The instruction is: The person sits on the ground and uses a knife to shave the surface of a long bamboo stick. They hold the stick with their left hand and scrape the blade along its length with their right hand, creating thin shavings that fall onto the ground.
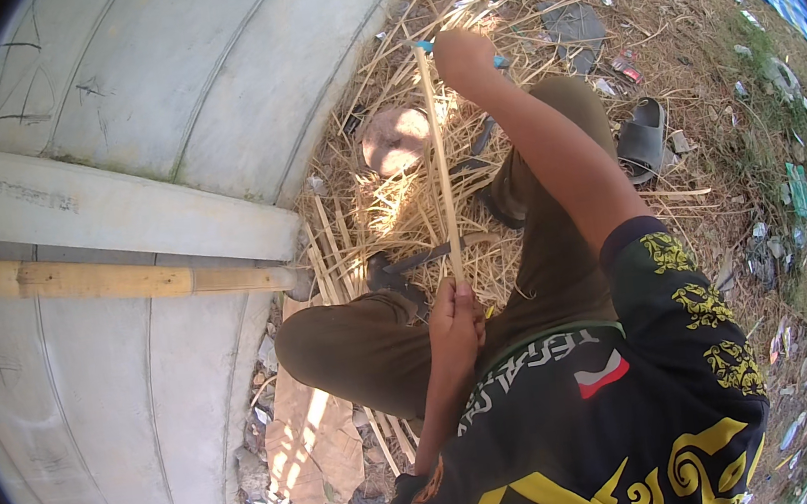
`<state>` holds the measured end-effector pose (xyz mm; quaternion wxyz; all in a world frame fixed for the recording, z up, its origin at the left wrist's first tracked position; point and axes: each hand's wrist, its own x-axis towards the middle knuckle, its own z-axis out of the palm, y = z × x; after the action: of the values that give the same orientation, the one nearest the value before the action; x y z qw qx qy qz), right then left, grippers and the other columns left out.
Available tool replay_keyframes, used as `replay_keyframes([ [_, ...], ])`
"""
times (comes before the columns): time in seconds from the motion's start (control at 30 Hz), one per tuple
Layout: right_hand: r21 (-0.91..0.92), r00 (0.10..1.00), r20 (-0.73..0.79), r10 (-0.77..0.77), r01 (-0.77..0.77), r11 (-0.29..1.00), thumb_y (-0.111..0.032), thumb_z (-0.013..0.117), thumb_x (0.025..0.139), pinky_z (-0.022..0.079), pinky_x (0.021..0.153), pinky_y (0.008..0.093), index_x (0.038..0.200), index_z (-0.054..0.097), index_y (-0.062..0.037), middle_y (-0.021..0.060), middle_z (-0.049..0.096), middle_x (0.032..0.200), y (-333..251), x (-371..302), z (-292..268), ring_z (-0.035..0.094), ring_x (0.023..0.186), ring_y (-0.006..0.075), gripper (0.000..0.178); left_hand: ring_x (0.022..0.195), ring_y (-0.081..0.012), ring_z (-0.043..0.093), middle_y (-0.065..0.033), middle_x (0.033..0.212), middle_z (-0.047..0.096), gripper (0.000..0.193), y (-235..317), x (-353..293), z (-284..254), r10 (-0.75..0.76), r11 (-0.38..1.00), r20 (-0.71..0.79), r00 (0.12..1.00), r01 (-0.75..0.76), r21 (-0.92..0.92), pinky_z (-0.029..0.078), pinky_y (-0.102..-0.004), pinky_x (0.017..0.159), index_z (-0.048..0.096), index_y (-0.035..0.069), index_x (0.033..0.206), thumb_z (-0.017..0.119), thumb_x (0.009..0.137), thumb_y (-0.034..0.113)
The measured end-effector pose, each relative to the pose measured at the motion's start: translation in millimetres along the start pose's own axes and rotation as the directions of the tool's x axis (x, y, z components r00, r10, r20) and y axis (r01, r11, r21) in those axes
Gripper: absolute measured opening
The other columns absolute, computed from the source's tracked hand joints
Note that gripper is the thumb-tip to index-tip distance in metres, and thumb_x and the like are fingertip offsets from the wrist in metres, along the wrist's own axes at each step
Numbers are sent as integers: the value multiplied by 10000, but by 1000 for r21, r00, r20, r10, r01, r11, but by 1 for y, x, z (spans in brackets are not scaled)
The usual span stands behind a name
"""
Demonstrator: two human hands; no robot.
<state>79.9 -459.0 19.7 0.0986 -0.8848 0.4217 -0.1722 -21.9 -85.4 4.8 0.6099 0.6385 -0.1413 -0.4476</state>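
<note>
Running away from me is a long pale bamboo strip. Its near end is gripped in my left hand, fingers wrapped round it close to my lap. My right hand is stretched out at the far end of the strip, closed in a fist. Bits of something blue stick out on both sides of that fist; the fist hides what it is. Below the strip, a dark, long, blade-like tool lies on the shavings between my legs.
Pale shavings and split strips litter the ground. A round stone-like block sits left of the strip. A grey sandal lies to the right. Flattened cardboard, a concrete wall and a bamboo pole are on the left.
</note>
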Motion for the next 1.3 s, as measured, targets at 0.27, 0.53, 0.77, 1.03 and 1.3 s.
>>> replay_keyframes([
  [0.27,296,996,89,28,-53,954,-240,617,846,560,653,425,895,733,-29,162,715,862,-4,-8,-9,714,787,302,245,472,-34,293,32,661,380,359,19,-6,-20,-88,971,-79,993,68,-230,249,-202,410,534,39,998,391,1060,362],
  [0.53,557,824,148,-547,387,735,-301,617,836,560,668,456,848,706,-53,161,682,740,-55,-67,7,686,697,357,264,522,-61,384,-1,744,464,237,29,68,-65,-9,888,-110,994,-43,-458,307,-218,418,523,67,946,475,1017,287],
  [0.77,285,646,249,-721,663,692,-291,638,830,566,665,460,835,706,-52,180,689,763,-81,-127,50,703,733,337,249,510,-44,384,14,774,490,151,11,79,-74,14,902,-161,987,-82,-424,297,-206,414,506,102,932,521,1021,223],
  [1.03,184,666,278,-692,670,719,-251,631,853,559,620,458,804,702,-71,162,697,766,-96,-155,73,706,690,327,199,482,-19,326,38,723,447,194,-1,78,-72,67,984,-408,910,-128,-124,219,-196,397,478,102,924,481,1053,246],
  [1.3,-2,697,137,-704,711,703,-146,641,822,567,562,416,837,650,-59,134,700,750,-72,-105,92,718,661,299,89,472,-14,304,52,697,417,196,0,78,-53,19,981,-303,953,-76,-179,212,-195,398,476,104,921,473,1055,247],
])
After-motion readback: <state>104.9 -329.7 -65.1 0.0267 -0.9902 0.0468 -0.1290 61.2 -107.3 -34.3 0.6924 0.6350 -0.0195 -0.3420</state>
